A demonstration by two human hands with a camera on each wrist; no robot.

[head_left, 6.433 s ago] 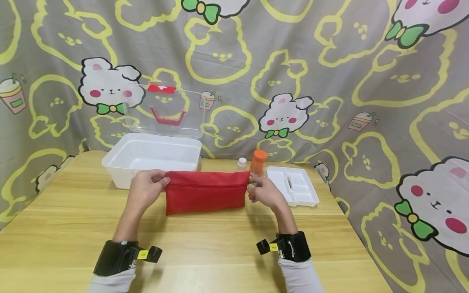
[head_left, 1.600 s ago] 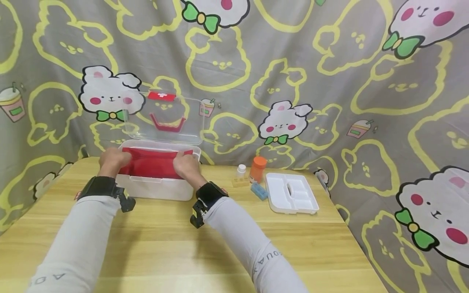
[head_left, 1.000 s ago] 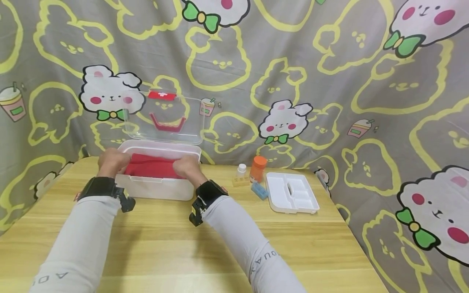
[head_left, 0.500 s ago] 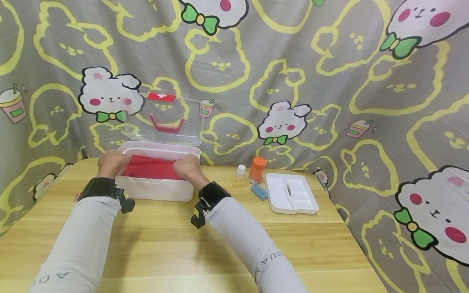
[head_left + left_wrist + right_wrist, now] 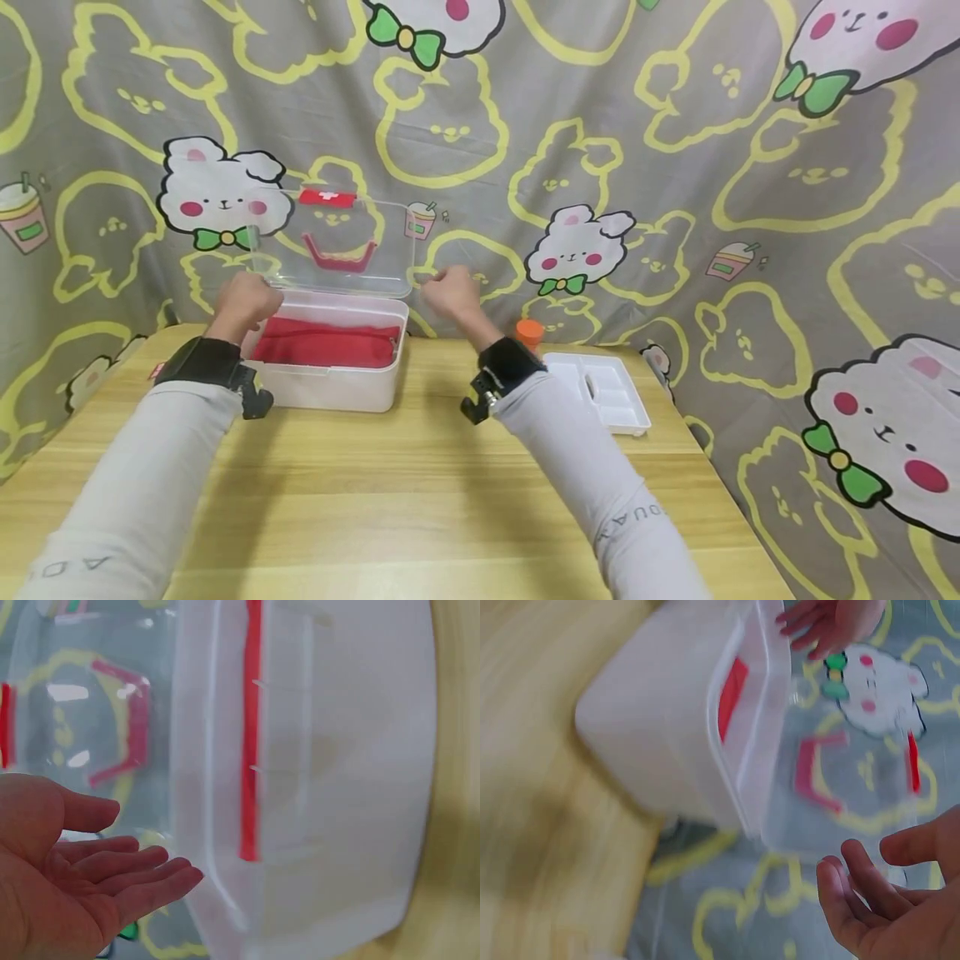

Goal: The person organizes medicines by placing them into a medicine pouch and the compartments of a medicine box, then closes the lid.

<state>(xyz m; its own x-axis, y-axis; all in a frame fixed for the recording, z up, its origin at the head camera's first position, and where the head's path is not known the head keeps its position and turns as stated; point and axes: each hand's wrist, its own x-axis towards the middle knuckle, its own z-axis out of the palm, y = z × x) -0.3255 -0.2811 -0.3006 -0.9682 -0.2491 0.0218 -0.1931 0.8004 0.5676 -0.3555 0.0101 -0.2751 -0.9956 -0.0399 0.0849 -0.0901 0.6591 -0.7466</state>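
Note:
A red zippered pouch (image 5: pixel 330 343) lies flat inside the white plastic box (image 5: pixel 337 388) at the back left of the table. The box's clear lid (image 5: pixel 390 250), with a red handle, stands raised behind it. Above the box's left end hovers my left hand (image 5: pixel 247 300); its fingers are relaxed and hold nothing, as the left wrist view (image 5: pixel 97 877) shows. My right hand (image 5: pixel 453 296) is in the air to the right of the box, apart from it, with loosely bent fingers and nothing in them.
A white compartment tray (image 5: pixel 618 396) sits at the right on the wooden table (image 5: pixel 420 500). An orange-capped bottle (image 5: pixel 529 333) stands beside it, partly hidden by my right forearm. A patterned curtain (image 5: pixel 465 125) hangs behind the table.
The red pouch, held up by both hands at first, went down into the box. Both hands have since let go and lifted; the right one has moved off to the right.

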